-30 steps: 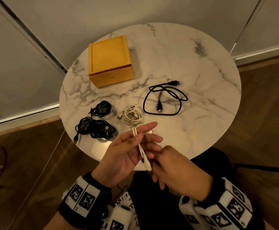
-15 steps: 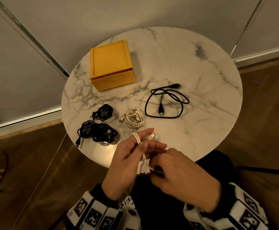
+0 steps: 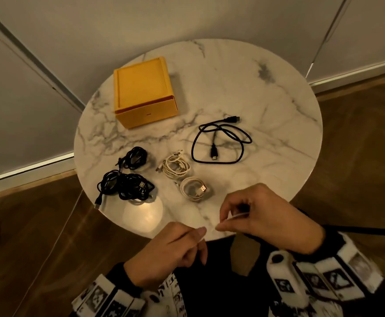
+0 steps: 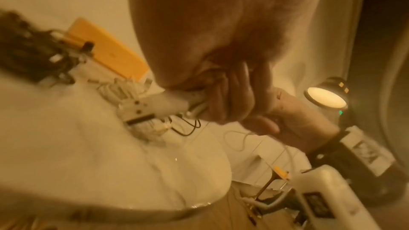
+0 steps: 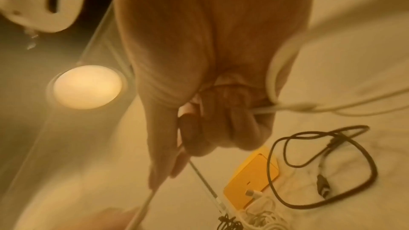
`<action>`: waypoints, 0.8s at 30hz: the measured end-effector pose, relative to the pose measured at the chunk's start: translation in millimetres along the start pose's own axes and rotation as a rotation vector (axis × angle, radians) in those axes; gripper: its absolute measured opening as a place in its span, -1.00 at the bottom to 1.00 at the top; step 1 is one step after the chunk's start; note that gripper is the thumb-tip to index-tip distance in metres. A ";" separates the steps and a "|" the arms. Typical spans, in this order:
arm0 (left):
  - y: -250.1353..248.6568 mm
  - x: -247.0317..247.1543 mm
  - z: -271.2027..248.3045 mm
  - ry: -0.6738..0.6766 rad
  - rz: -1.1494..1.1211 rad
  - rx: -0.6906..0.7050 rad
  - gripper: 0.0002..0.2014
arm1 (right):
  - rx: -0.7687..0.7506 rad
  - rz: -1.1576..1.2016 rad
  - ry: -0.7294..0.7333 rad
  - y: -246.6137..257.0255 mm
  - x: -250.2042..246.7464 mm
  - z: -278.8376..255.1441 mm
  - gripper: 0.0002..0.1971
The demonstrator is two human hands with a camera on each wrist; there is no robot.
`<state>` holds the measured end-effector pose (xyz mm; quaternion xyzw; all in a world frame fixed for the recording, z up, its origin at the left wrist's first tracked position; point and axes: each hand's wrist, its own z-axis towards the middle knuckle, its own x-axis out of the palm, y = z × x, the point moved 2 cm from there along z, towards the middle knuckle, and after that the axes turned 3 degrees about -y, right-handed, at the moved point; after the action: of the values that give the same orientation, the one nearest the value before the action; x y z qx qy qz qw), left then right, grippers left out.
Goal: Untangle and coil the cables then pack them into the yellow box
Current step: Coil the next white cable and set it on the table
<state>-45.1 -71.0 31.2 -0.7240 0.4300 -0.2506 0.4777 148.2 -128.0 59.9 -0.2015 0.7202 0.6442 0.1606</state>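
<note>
A home room, by the look of it: a small round marble-topped table (image 3: 267,92) stands on a wood herringbone floor (image 3: 358,161), close to pale wall panels (image 3: 77,30) with a white baseboard (image 3: 26,168). Warm dim light from a round lamp (image 4: 325,100) tints everything amber. Household charging cables (image 3: 175,167) lie on the table.

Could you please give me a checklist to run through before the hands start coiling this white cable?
1. Right hand pinches the white cable: ok.
2. Left hand grips the white cable too: ok.
3. White cable free of knots: cannot tell, most of its length is out of sight.
4. Yellow box open for packing: not ok, the lid looks closed.
5. Loose black cable coiled: not ok, it lies sprawled on the table.
</note>
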 end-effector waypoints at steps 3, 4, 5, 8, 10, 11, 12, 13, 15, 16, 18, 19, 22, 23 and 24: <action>1.5 3.4 -2.6 0.036 -0.184 -0.046 -0.47 | -0.009 0.264 -0.034 -8.0 0.2 6.7 -0.85; 1.2 4.1 -3.4 0.055 -0.193 -0.059 -0.46 | -0.029 0.314 -0.037 -8.8 3.2 9.7 -0.84; 1.9 5.1 -4.1 0.069 -0.204 -0.070 -0.45 | -0.046 0.363 -0.044 -9.1 5.7 12.4 -0.81; -0.1 4.8 -0.3 0.097 -0.291 -0.093 -0.44 | -0.079 0.459 -0.072 -11.4 6.9 20.5 -0.77; -3.6 4.8 3.2 0.155 -0.365 -0.074 -0.43 | -0.088 0.536 -0.109 -13.6 8.5 25.8 -0.82; -6.6 5.3 4.6 0.184 -0.402 -0.052 -0.45 | -0.092 0.579 -0.134 -13.4 10.9 28.5 -0.84; -10.2 5.9 6.0 0.205 -0.436 -0.023 -0.49 | -0.090 0.617 -0.156 -13.8 14.6 31.4 -0.85; -14.2 7.4 6.3 0.221 -0.470 0.011 -0.51 | -0.077 0.650 -0.179 -14.0 18.9 33.0 -0.85; -21.7 8.8 8.1 0.249 -0.600 0.079 -0.57 | -0.038 0.714 -0.219 -14.3 28.1 34.4 -0.83; -25.0 7.9 9.1 0.258 -0.702 0.109 -0.63 | -0.020 0.737 -0.225 -14.5 32.8 33.4 -0.79; -29.4 2.0 13.0 0.259 -0.862 0.176 -0.73 | 0.006 0.726 -0.207 -14.5 42.2 29.9 -0.70; -30.3 -1.7 14.9 0.253 -0.910 0.203 -0.77 | -0.003 0.676 -0.189 -12.7 46.4 27.2 -0.69; -31.1 -12.4 18.9 0.156 -0.992 0.235 -0.79 | -0.067 0.336 -0.161 -5.6 55.4 21.4 -0.85; -32.1 -15.6 19.4 0.114 -0.999 0.243 -0.77 | -0.076 0.243 -0.146 -4.2 57.6 20.5 -0.86; -33.3 -18.0 19.2 0.071 -1.006 0.253 -0.75 | -0.071 0.196 -0.125 -3.6 59.8 19.6 -0.82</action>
<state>-26.6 -40.5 54.3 -0.7688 0.0111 -0.5236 0.3671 97.6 -113.8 25.2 -0.0952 0.7016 0.6933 0.1340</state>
